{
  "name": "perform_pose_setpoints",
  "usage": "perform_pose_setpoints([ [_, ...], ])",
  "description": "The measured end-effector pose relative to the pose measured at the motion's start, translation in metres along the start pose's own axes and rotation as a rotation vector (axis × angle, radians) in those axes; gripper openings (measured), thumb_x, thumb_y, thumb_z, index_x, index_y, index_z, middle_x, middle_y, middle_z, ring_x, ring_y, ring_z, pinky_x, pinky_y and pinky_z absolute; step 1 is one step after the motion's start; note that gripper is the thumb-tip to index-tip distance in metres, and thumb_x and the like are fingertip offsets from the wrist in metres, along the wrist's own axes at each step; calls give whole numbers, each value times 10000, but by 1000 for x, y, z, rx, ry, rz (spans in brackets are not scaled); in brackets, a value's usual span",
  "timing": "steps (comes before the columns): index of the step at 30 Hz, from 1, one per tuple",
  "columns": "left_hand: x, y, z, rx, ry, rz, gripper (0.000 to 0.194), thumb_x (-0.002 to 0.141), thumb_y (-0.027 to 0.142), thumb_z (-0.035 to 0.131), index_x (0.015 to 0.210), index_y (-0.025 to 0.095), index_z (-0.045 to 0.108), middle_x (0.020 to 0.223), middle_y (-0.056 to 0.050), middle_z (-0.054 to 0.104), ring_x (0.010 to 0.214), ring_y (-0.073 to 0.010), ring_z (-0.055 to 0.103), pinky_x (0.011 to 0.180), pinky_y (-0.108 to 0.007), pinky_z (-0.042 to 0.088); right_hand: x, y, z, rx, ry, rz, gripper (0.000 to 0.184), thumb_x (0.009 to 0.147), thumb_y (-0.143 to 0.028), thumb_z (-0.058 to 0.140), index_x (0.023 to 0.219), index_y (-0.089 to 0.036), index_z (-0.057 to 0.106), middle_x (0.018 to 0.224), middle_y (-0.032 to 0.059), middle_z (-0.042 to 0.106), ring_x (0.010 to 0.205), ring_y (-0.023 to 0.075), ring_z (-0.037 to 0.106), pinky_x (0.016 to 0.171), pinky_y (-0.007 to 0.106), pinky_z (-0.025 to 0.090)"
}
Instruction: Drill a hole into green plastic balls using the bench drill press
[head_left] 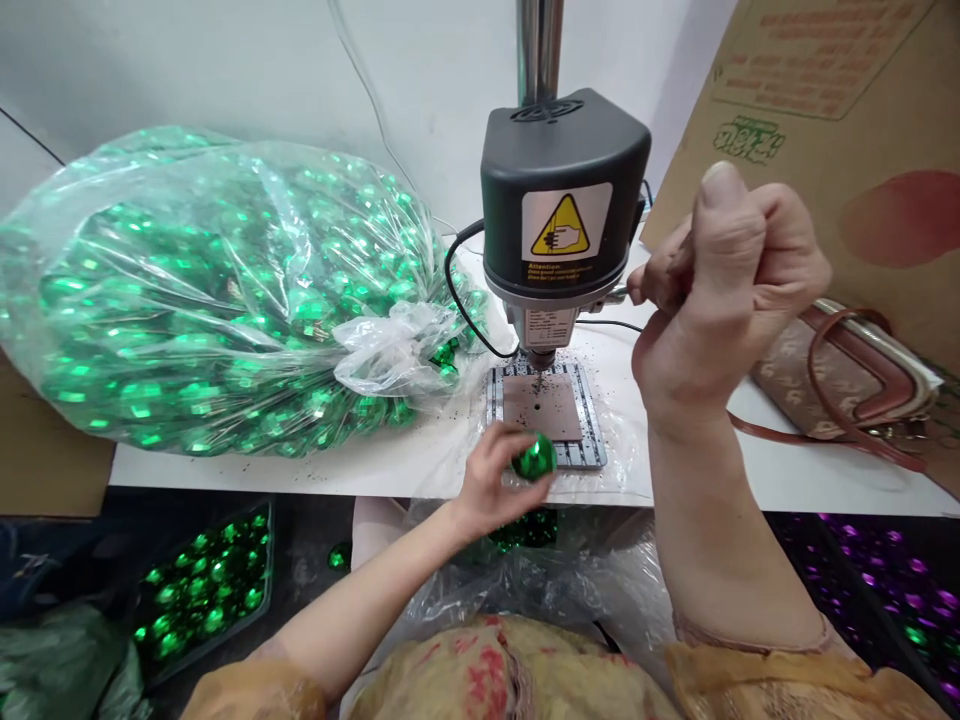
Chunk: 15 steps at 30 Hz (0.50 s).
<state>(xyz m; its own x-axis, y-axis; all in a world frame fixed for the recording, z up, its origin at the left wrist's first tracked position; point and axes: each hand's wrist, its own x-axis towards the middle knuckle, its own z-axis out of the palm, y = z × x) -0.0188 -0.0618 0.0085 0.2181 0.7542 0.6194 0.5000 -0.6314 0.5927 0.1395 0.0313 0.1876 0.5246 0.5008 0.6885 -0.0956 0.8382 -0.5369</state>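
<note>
My left hand [489, 487] pinches a shiny green ball [535, 457] between thumb and fingers, over the front edge of the drill press base [596, 440]. A brownish square board [559, 415] with a small dark hole lies on that base. Above it hangs the drill press head [566, 150], black, with a yellow warning label. The drill bit [538, 382] points down, apart from the ball. To the right, my right hand [727, 290] is closed in a fist around the press's feed handle [618, 294]; most of the handle is hidden by the fingers.
A tied clear bag [225, 290] of green glittering balls lies left of the press. Below the table are a bin of green balls [202, 580] and purple balls [885, 580]. A handbag [832, 375] and cardboard box [817, 150] stand right. Dark shavings dot the table.
</note>
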Motion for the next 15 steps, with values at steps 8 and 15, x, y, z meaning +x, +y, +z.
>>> perform_pose_setpoints([
  [8, -75, -4, -37, 356, -458, 393, 438, 889, 485, 670, 1229, 218, 602, 998, -116, 684, 789, -216, 640, 672, -332, 528, -3, 4, -4, -10, -13, -36, 376, 874, -346, 602, 620, -186, 376, 461, -103, 406, 405, 1, 373, 441, 190, 300],
  [15, 46, -70, -62, 363, -49, -278, 255, 969, 209, 436, 1038, 200, 681, 1019, -140, 651, 1005, -287, 629, 924, -436, 490, -6, 0, -4, -9, 13, -3, 349, 872, -334, 609, 618, -200, 410, 461, -85, 431, 408, 30, 359, 453, 242, 289],
])
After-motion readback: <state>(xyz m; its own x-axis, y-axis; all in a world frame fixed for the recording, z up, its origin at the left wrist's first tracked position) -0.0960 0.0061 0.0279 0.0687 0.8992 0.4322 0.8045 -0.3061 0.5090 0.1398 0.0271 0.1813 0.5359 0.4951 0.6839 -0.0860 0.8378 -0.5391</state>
